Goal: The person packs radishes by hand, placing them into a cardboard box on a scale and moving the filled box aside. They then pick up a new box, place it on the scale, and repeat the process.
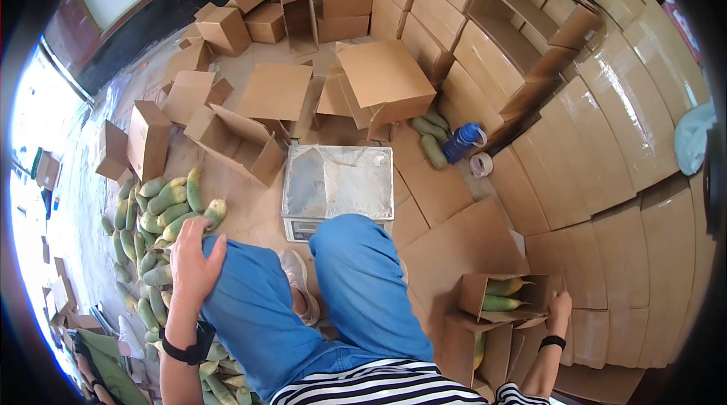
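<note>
My left hand [195,259] rests on the knee of the blue trousers [254,291], its fingers apart and holding nothing. Beside it, a large heap of green radishes [173,197] lies on the floor at the left. At the lower right, my right hand [560,305] has its fingers closed at the edge of a small open carton [473,295]. Two green radishes [501,303] lie inside that carton. Just below stands another open carton [454,352] with a radish partly visible in it. A scale with a worn metal top [341,181] stands in front of my knees.
Open empty cartons [235,143] lie beyond the scale. Stacked cartons [583,155] form a wall at the right. Near it are a blue bottle [460,143], a tape roll [481,165] and several radishes [432,140]. Part of another person [95,367] shows at lower left.
</note>
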A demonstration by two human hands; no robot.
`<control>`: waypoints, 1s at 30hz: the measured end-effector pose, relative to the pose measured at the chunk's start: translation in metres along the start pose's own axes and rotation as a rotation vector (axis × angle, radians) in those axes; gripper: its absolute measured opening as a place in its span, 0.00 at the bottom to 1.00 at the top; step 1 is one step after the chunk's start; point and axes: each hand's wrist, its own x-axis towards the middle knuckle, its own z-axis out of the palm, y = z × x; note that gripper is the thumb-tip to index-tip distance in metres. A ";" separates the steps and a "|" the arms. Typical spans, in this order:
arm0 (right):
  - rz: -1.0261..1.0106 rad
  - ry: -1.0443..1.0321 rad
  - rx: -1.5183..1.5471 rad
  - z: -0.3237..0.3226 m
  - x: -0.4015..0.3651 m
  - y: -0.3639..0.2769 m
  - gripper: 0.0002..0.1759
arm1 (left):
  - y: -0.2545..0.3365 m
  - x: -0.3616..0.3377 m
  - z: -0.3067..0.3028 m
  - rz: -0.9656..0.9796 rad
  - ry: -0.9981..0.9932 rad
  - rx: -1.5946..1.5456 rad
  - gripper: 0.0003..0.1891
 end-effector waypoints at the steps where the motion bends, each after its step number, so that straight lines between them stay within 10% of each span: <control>1: -0.135 0.025 0.039 -0.018 0.001 -0.037 0.21 | 0.003 0.000 -0.001 -0.006 0.008 -0.025 0.17; 10: -0.977 -0.233 0.759 -0.037 -0.061 -0.444 0.14 | 0.005 0.003 -0.004 -0.006 -0.025 -0.059 0.14; 15: -1.147 -0.157 0.435 -0.041 -0.097 -0.587 0.23 | -0.005 0.003 -0.006 -0.060 -0.009 -0.099 0.14; 20: -1.052 -0.166 0.083 -0.031 -0.089 -0.653 0.28 | -0.010 0.011 -0.005 -0.072 -0.026 -0.096 0.14; 30: -1.119 0.392 0.691 -0.075 -0.041 -0.605 0.16 | -0.014 0.013 -0.005 -0.025 -0.034 -0.153 0.14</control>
